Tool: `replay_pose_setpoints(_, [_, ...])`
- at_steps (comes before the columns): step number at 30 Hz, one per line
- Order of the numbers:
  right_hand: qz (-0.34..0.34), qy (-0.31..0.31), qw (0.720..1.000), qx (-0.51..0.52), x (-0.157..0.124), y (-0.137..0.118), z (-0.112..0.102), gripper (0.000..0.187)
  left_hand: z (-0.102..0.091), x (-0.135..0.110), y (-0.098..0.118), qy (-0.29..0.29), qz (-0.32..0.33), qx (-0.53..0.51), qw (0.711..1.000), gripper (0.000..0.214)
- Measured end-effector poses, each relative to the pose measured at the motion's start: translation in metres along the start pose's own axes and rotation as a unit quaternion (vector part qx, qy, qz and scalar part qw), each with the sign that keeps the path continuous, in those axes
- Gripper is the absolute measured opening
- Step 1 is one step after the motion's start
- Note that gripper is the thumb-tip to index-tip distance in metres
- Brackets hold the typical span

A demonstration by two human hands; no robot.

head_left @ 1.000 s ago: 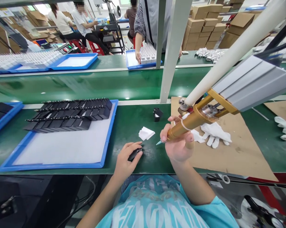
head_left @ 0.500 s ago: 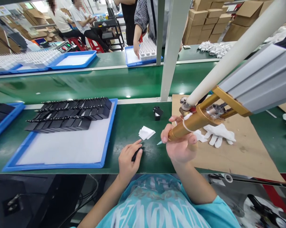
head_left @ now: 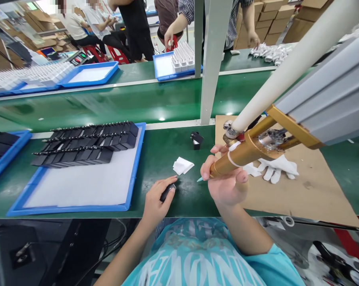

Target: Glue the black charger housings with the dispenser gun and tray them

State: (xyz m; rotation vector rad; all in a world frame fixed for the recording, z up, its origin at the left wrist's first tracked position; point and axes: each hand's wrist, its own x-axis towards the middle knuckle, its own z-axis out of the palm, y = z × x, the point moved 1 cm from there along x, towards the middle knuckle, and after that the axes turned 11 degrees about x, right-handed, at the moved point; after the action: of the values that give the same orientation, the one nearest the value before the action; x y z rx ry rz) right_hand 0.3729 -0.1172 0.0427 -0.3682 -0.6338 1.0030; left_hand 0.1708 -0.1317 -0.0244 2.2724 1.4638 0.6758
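"What do your fingers have hold of?"

"In the lower middle of the frame, my left hand has its thumb and bent fingers closed around a small, smooth black piece, covering part of it. I can't tell whether it touches the glossy green tabletop. Right of centre, my right hand is wrapped round a gold-coloured, tube-shaped tool."

"And the working end?"

"Its narrow, pale-blue tip points down and to the left, near the black piece but apart from it."

"What lies just beyond?"

"A folded white sheet sits a little above my left hand. Higher up, a small black block with a white patch stands on the green. At the right, a white fabric glove lies on a flat brown cardboard sheet."

"Farther out?"

"At the left, a blue-rimmed rectangular tray with a white liner holds rows of black box-shaped cases. From the upper right, a thick off-white tube slants down towards the tool. At top middle, a co-worker's hand shows above a smaller blue tray with upright white pieces."
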Motion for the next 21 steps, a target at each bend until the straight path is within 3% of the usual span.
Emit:
replay_pose_setpoints(3, [0.003,0.005,1.000,-0.009,-0.0005,-0.0001,-0.0001,0.040,0.0014,0.0005,-0.0036,0.000,0.024,0.092,0.995,0.028])
replay_pose_setpoints(7, [0.010,0.002,1.000,-0.013,-0.0006,-0.0005,-0.0005,0.042,0.0013,0.0018,-0.0053,-0.008,0.053,0.249,0.967,0.034])
replay_pose_setpoints(11, [0.007,0.004,1.000,-0.008,-0.0003,-0.0004,-0.0008,0.041,0.0007,0.0056,-0.0037,-0.035,0.064,0.296,0.952,0.032])
replay_pose_setpoints(15, [-0.005,0.002,1.000,-0.005,0.0005,0.0009,-0.0008,0.041,-0.0008,0.0079,-0.0073,-0.077,0.044,0.209,0.974,0.030])
replay_pose_setpoints(18, [-0.022,-0.006,1.000,0.005,0.0017,0.0012,-0.0010,0.038,-0.0027,0.0079,-0.0109,-0.081,-0.049,0.055,0.994,0.038])
replay_pose_setpoints(20, [-0.030,-0.011,0.999,0.008,0.0028,0.0011,-0.0015,0.035,-0.0025,0.0078,-0.0090,-0.061,-0.148,-0.119,0.980,0.045])
replay_pose_setpoints(21, [-0.034,-0.014,0.999,0.007,0.0033,0.0010,-0.0019,0.034,-0.0015,0.0079,-0.0060,-0.055,-0.192,-0.219,0.955,0.048])
